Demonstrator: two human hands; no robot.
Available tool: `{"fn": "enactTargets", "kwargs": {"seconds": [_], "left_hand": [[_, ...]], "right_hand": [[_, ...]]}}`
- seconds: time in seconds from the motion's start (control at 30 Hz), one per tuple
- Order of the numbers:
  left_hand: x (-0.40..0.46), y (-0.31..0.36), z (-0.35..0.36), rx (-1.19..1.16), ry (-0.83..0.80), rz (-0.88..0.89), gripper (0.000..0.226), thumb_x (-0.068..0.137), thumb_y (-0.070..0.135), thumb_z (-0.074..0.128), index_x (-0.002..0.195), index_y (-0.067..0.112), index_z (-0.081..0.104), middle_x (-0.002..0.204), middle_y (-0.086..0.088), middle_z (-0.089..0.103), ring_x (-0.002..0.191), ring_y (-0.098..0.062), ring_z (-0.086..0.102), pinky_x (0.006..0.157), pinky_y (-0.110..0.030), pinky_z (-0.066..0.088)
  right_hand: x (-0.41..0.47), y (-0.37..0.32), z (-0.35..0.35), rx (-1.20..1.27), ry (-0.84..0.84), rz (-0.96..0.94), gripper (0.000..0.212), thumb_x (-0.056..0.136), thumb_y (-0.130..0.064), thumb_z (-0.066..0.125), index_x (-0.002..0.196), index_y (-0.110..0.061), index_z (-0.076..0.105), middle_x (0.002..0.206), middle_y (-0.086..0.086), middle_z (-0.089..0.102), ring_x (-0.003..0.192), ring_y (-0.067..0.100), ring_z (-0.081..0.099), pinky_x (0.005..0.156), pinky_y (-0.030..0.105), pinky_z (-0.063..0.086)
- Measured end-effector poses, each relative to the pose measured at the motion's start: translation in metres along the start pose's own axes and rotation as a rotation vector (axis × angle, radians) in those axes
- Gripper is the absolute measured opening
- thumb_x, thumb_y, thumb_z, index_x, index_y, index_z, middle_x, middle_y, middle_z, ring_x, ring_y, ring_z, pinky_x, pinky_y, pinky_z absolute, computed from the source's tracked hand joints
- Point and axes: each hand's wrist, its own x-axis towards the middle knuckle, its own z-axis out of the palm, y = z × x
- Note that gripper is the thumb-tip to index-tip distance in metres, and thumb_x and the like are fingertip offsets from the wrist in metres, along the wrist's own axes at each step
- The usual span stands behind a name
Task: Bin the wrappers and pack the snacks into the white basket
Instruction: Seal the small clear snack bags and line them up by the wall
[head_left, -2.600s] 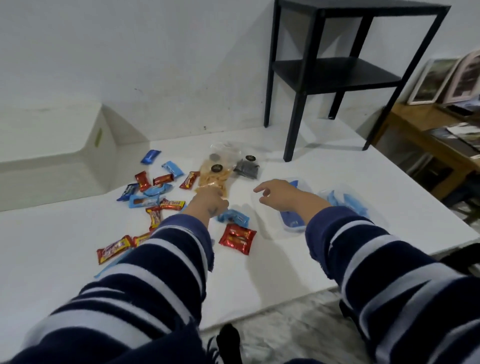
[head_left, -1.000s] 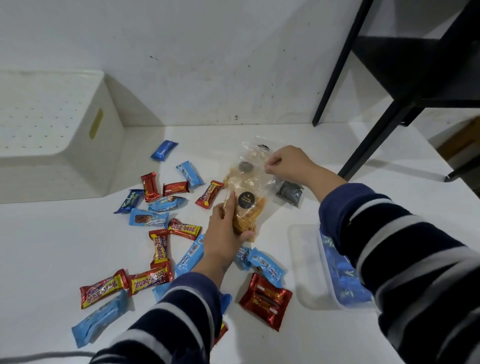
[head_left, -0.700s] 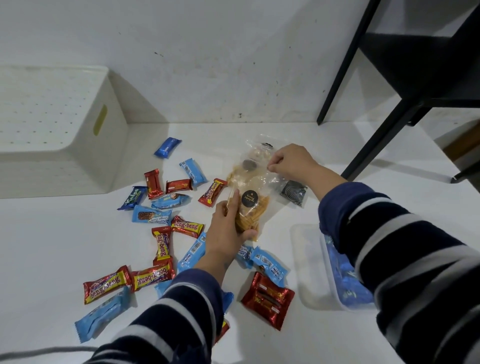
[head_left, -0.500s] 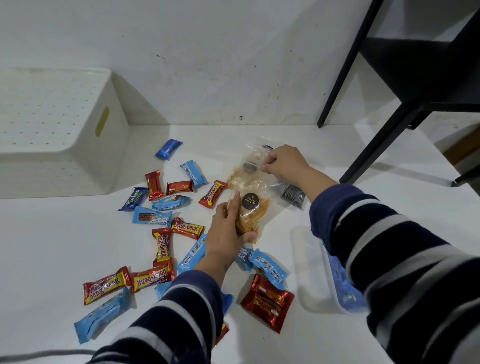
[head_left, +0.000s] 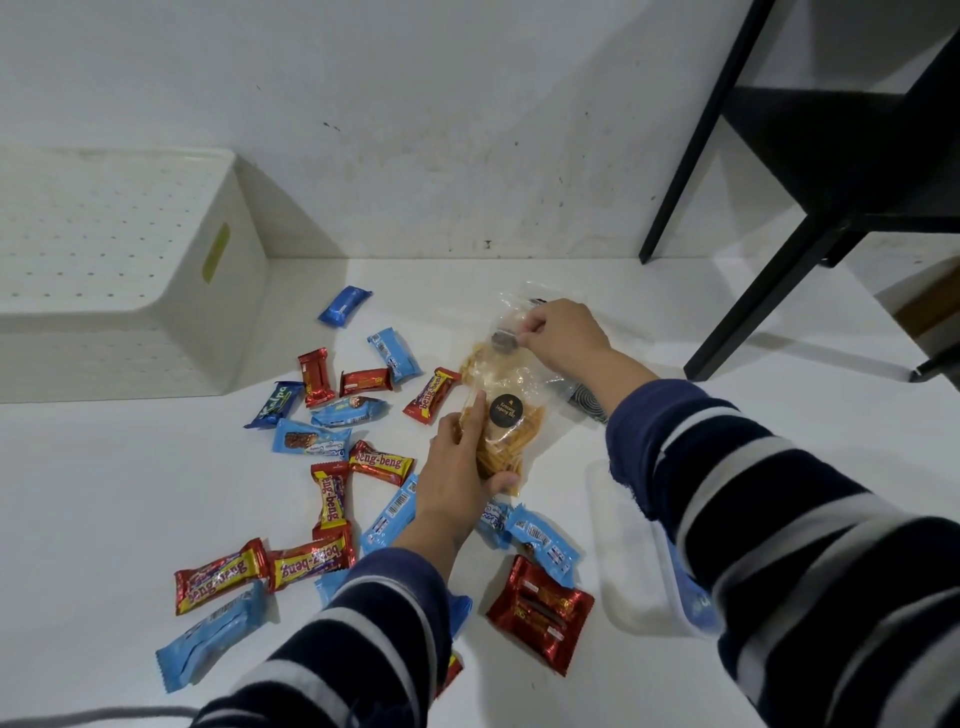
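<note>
A clear bag of orange snack sticks (head_left: 506, 431) with a round black label lies on the white table. My left hand (head_left: 460, 467) grips its lower end. My right hand (head_left: 563, 332) pinches the top of a second clear snack bag (head_left: 506, 353) lying just behind the first. Several red and blue wrapped bars (head_left: 332, 457) are scattered to the left and below. A red packet (head_left: 540, 613) lies near my left sleeve. The white perforated basket (head_left: 119, 270) stands at the far left against the wall.
A clear tub holding blue packets (head_left: 670, 582) sits under my right sleeve. A dark round-patterned packet (head_left: 584, 402) lies beside my right wrist. A black metal shelf stand (head_left: 810, 197) rises at the right. A grey cable (head_left: 93, 714) runs along the lower left.
My left hand moved onto the labelled bag and took hold of it. My right hand reached forward to the bag behind it and closed on its top. The view tilted down toward the table.
</note>
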Motion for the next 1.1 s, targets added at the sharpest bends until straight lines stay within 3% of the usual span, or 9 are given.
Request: {"fn": "enactTargets", "kwargs": {"seconds": [0.13, 0.2, 0.27, 0.53, 0.73, 0.87, 0.9, 0.97, 1.1], "left_hand": [[0.0, 0.001, 0.0, 0.014, 0.007, 0.006, 0.107, 0.076, 0.044, 0.073, 0.148, 0.041, -0.006, 0.139, -0.002, 0.028, 0.129, -0.023, 0.037, 0.098, -0.045, 0.047], [-0.001, 0.001, 0.0, 0.019, 0.01, 0.011, 0.107, 0.076, 0.045, 0.073, 0.148, 0.041, -0.006, 0.139, -0.001, 0.028, 0.129, -0.022, 0.037, 0.098, -0.044, 0.047], [-0.001, 0.0, 0.0, 0.022, 0.01, 0.014, 0.107, 0.076, 0.045, 0.073, 0.149, 0.041, -0.006, 0.139, -0.001, 0.028, 0.129, -0.022, 0.037, 0.098, -0.043, 0.047], [-0.002, 0.0, 0.0, 0.014, 0.011, 0.02, 0.106, 0.078, 0.044, 0.072, 0.148, 0.041, -0.006, 0.14, -0.001, 0.028, 0.13, -0.022, 0.036, 0.1, -0.042, 0.047], [-0.001, -0.001, 0.0, 0.007, -0.002, 0.004, 0.106, 0.076, 0.043, 0.073, 0.147, 0.044, -0.006, 0.139, -0.001, 0.028, 0.129, -0.023, 0.037, 0.099, -0.045, 0.047], [-0.002, 0.0, 0.0, 0.004, -0.004, -0.012, 0.107, 0.076, 0.046, 0.072, 0.148, 0.043, -0.007, 0.139, -0.001, 0.028, 0.129, -0.022, 0.037, 0.099, -0.044, 0.047], [-0.002, 0.0, 0.0, 0.003, -0.004, -0.019, 0.107, 0.076, 0.046, 0.072, 0.148, 0.043, -0.007, 0.138, -0.001, 0.028, 0.128, -0.022, 0.037, 0.098, -0.044, 0.047], [-0.003, 0.001, 0.0, 0.013, 0.007, -0.034, 0.107, 0.076, 0.047, 0.072, 0.147, 0.043, -0.007, 0.137, -0.001, 0.029, 0.127, -0.022, 0.038, 0.096, -0.045, 0.048], [-0.003, 0.006, 0.001, 0.027, 0.027, -0.058, 0.106, 0.076, 0.046, 0.072, 0.147, 0.043, -0.007, 0.137, -0.001, 0.028, 0.126, -0.024, 0.039, 0.094, -0.048, 0.049]], "right_hand": [[0.001, -0.004, 0.002, 0.009, -0.03, 0.023, 0.015, 0.084, -0.035, 0.064, 0.093, -0.023, 0.066, 0.097, -0.006, 0.062, 0.093, 0.018, 0.059, 0.084, 0.036, 0.052], [0.001, -0.006, 0.003, 0.024, -0.011, 0.012, 0.006, 0.084, -0.03, 0.065, 0.08, -0.026, 0.064, 0.091, -0.008, 0.061, 0.093, 0.019, 0.061, 0.084, 0.037, 0.053], [0.001, -0.007, 0.004, 0.011, -0.004, -0.001, 0.013, 0.085, -0.027, 0.064, 0.073, -0.026, 0.061, 0.087, -0.009, 0.06, 0.092, 0.019, 0.061, 0.083, 0.037, 0.053], [0.0, -0.011, 0.01, 0.0, -0.007, 0.005, 0.008, 0.083, -0.032, 0.056, 0.088, -0.027, 0.06, 0.094, -0.009, 0.058, 0.09, 0.018, 0.058, 0.08, 0.035, 0.051], [0.0, -0.011, 0.013, 0.044, 0.019, -0.02, 0.015, 0.085, -0.028, 0.06, 0.071, -0.034, 0.058, 0.097, -0.008, 0.057, 0.081, 0.017, 0.056, 0.071, 0.033, 0.047], [-0.003, -0.007, 0.004, 0.004, -0.047, -0.032, 0.005, 0.085, -0.034, 0.061, 0.09, -0.034, 0.061, 0.105, -0.007, 0.057, 0.092, 0.017, 0.057, 0.083, 0.035, 0.049], [-0.005, -0.005, -0.001, -0.03, -0.078, -0.028, 0.018, 0.085, -0.033, 0.062, 0.102, -0.029, 0.061, 0.107, -0.006, 0.056, 0.097, 0.018, 0.056, 0.086, 0.034, 0.048], [-0.009, 0.004, -0.011, -0.105, -0.102, -0.004, 0.028, 0.088, -0.021, 0.06, 0.116, -0.019, 0.061, 0.115, 0.001, 0.059, 0.106, 0.02, 0.057, 0.089, 0.03, 0.046], [-0.019, 0.018, -0.019, -0.136, -0.059, 0.036, 0.034, 0.087, 0.002, 0.048, 0.104, -0.014, 0.072, 0.12, 0.006, 0.065, 0.109, 0.023, 0.06, 0.092, 0.03, 0.049]]}}
